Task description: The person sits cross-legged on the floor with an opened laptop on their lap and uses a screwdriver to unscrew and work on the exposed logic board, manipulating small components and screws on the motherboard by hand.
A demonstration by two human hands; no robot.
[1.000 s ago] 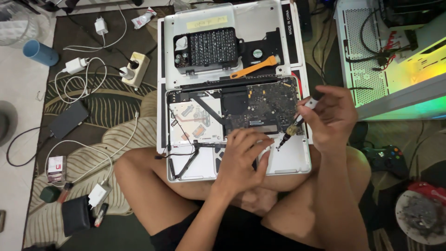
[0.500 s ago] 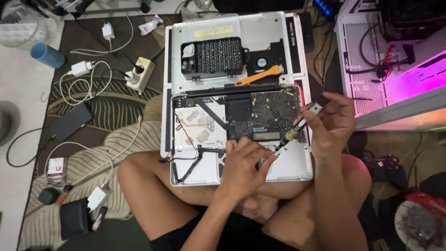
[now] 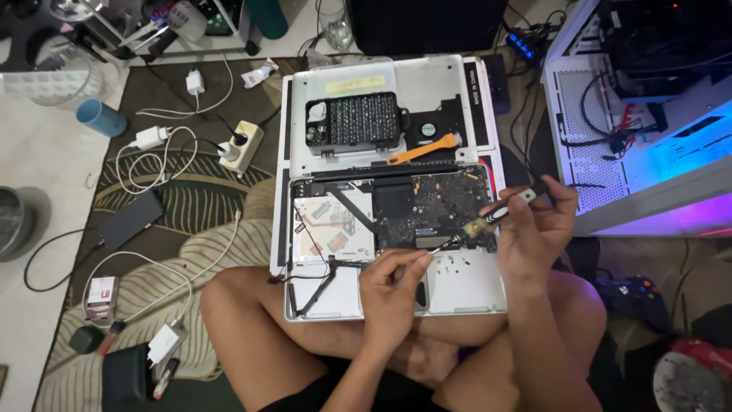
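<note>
Gripping a screwdriver (image 3: 488,221) angled at the laptop (image 3: 457,286) mid-frame, right hand (image 3: 534,236) steers; left hand (image 3: 393,286) pinches its tip for steadiness.

You see a dim room; blue-purple glow spills from the computer case (image 3: 648,137) at right, corners bend, edges soften.
</note>
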